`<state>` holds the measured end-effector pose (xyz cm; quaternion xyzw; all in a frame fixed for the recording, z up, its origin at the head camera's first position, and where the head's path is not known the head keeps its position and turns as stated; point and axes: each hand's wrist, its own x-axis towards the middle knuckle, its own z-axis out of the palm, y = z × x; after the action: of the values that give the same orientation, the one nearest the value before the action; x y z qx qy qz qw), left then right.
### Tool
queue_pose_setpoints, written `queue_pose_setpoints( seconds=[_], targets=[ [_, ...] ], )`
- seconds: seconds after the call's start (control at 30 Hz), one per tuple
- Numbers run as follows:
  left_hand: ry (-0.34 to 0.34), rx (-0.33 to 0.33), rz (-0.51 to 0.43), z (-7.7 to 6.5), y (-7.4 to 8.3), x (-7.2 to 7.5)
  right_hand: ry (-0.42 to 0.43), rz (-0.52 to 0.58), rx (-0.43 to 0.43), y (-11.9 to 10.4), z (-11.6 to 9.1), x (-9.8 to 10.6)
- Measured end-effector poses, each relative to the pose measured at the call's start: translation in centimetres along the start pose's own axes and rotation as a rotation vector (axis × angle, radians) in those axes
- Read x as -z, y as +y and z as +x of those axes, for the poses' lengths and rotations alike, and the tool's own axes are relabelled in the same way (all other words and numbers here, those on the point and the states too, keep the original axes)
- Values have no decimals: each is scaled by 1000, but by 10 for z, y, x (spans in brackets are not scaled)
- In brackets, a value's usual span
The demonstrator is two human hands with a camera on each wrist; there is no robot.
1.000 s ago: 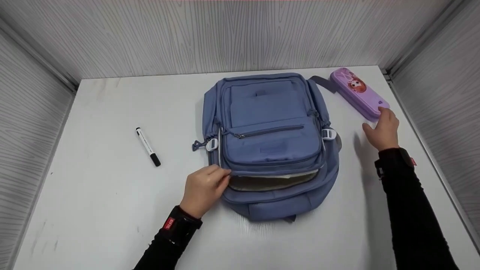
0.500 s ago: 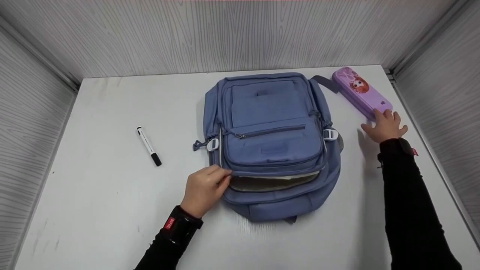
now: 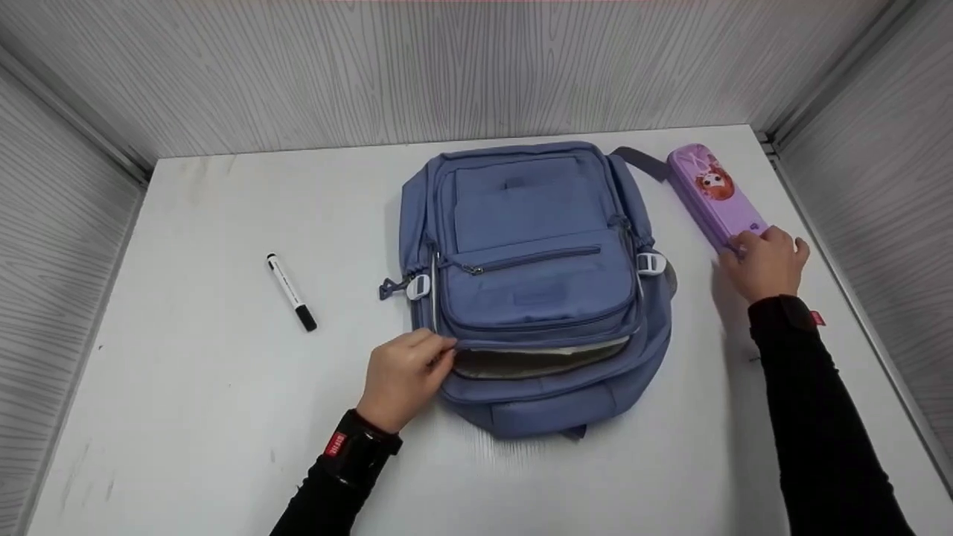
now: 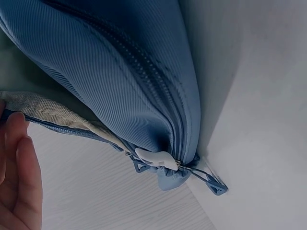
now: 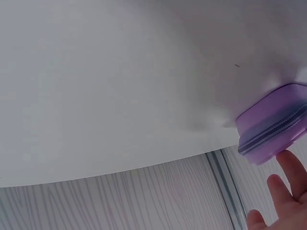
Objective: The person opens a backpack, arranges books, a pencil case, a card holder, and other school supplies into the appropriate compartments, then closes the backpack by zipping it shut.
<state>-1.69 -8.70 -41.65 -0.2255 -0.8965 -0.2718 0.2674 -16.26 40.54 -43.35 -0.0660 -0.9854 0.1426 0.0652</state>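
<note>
A blue backpack lies on its back, its front panel up, with an unzipped compartment gaping toward me. My left hand pinches the edge of that opening at its left corner. In the left wrist view, the fingertips hold the beige-lined flap. At the far right, my right hand grips the near end of a purple pencil case printed with a cartoon figure. The right wrist view shows the case's dark zipper and a finger against its lid.
A white marker with a black cap lies left of the backpack on the white table. The backpack's dark strap reaches to the pencil case. Wood-grain panels wall the back and both sides.
My right hand has closed its spread fingers on the pencil case. The case has shifted slightly toward me and turned a little. The left hand keeps its hold on the backpack.
</note>
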Motion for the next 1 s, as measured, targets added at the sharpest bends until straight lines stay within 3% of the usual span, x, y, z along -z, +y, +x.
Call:
queue_pose_setpoints(
  seconds=[0.17,0.3,0.37,0.5,0.63,0.83,1.0],
  targets=[
    [14,3,2,2,-1,1,69,-3,33,-3,-3,-2],
    [15,3,3,3,-1,1,98,72,-24,-4,3,-3],
    [13,-1,3,3,0,1,68,118,-82,-3,8,-4],
    [9,-2,5,1,0,0,-97,168,-217,1,18,-4],
    [2,3,7,0,0,-1,-235,190,-298,2,27,-7],
    [0,6,7,1,1,0,-227,209,-335,3,26,-12],
    [-9,31,-27,14,2,6,-185,245,-321,6,24,-8]
  ],
)
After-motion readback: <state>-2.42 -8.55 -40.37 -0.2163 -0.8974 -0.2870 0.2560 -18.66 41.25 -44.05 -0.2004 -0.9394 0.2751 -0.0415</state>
